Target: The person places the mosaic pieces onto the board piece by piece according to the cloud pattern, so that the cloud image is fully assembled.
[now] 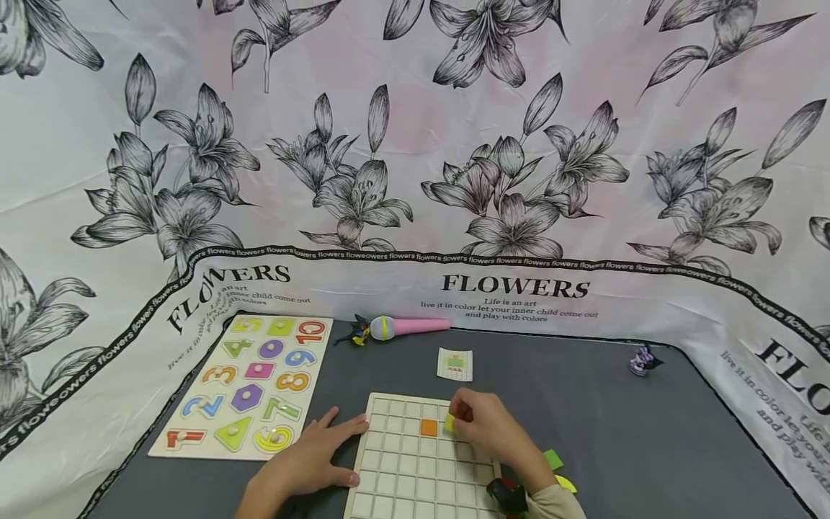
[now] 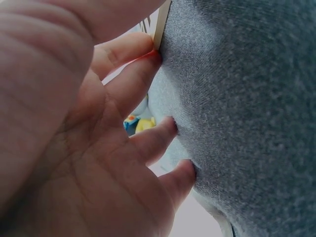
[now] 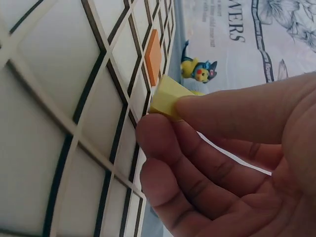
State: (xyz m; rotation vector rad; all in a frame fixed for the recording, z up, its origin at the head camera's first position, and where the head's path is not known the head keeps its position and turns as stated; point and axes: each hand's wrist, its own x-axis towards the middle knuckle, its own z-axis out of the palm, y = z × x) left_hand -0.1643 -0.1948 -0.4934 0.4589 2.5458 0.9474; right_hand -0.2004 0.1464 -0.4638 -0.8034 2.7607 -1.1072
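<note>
A: Which step are you in now?

B: You are placing a small yellow square tile [image 3: 168,96] on the white wooden grid board [image 1: 415,468]. Your right hand [image 1: 489,432] holds the tile just above the board, beside the orange square tile [image 1: 429,427] that already lies in one cell. I judge the yellow one is meant for the next cell to the right of it.

A: How is the grip?

B: The right grip is narrow: thumb and fingertips [image 3: 163,133] pinch the yellow tile by one corner, and the tile stands tilted, not flat. Your left hand [image 1: 311,461] lies on the grey table [image 1: 583,418] with straight fingers, and they press against the left edge of the board to keep it in place.

A: What does the next move need?

B: I think you should turn the tile flat, bring its edges in line with the dark lines of the cell, then lower it and let the pinch go. The small pattern card [image 1: 455,364] lies just behind the board, so you can compare with it. Some green and yellow loose tiles [image 1: 558,468] wait near your right wrist.
</note>
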